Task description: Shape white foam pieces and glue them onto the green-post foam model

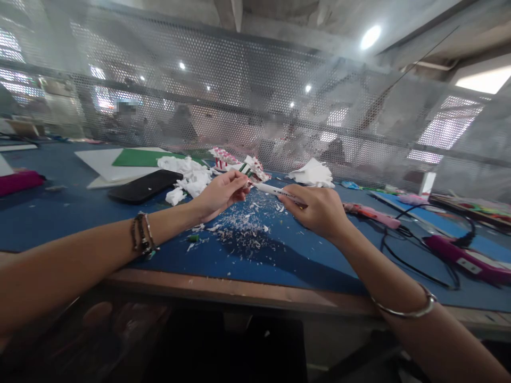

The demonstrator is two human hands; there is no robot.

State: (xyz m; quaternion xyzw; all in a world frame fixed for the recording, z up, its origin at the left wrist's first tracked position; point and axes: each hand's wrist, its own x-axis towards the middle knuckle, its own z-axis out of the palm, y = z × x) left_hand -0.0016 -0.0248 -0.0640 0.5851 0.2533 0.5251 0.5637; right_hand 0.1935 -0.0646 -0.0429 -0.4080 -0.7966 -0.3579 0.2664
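In my right hand [319, 210] is a white marker pen [271, 189], held pointing left. Its tip meets the fingertips of my left hand [223, 192]. Those fingers are pinched together, and what they hold is too small and covered to make out. Just behind them is a small red, white and green piece [255, 168]; whether it is in my fingers or on the table I cannot tell. White shavings [251, 229] are scattered on the blue mat under both hands. A small green cap [192, 238] lies below my left hand.
A black phone [146, 186], crumpled white tissue [187, 175] and white and green sheets [143, 157] lie at the left. More white paper [313, 173] is behind my right hand. A pink tool [371, 214] and a purple power strip [467, 259] with black cables are at the right.
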